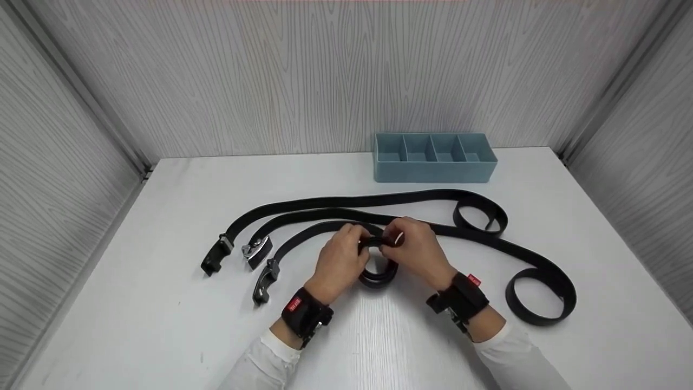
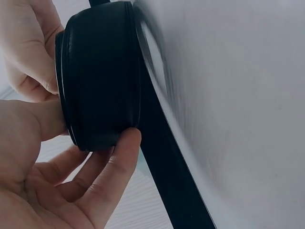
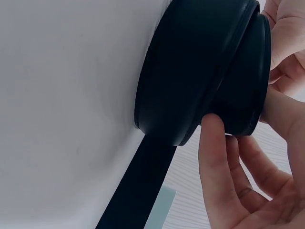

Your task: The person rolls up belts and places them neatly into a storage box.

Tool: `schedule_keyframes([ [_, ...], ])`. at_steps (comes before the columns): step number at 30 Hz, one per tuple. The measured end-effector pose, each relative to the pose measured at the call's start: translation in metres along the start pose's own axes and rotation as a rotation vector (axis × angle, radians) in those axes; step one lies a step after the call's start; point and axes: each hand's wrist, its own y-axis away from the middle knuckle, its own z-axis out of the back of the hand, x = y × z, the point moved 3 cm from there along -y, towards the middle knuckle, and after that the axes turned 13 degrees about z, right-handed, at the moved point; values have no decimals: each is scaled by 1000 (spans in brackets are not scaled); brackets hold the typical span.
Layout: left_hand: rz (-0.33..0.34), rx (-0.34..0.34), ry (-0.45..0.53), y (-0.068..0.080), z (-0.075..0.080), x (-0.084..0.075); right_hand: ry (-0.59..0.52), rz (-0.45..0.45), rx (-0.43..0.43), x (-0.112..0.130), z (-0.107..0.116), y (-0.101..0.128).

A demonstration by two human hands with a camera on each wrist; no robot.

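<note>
Both hands are at the coiled end of the nearest black belt [image 1: 378,283], in front of me on the white table. My left hand [image 1: 338,261] holds the coil's left side, thumb inside the ring and fingers along the outside. On its right side my right hand [image 1: 419,252] pinches the strap the same way. The coil [image 2: 102,78] stands on edge in several layers; in the right wrist view an inner turn of the coil [image 3: 240,81] sticks out past the outer one. From there the strap curves left to a dark metal buckle [image 1: 265,281].
Two more black belts lie behind, the middle belt [image 1: 503,246] and the far belt [image 1: 346,201]. Each has a loosely curled right end and a buckle at left: a silver buckle [image 1: 258,252] and a dark buckle [image 1: 217,254]. A blue-grey divided box [image 1: 436,172] stands near the back wall.
</note>
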Motion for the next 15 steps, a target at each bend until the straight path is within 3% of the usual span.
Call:
schedule_keyframes([
  [15, 52, 10, 46, -2, 0, 3, 63, 15, -61, 1, 1, 0],
])
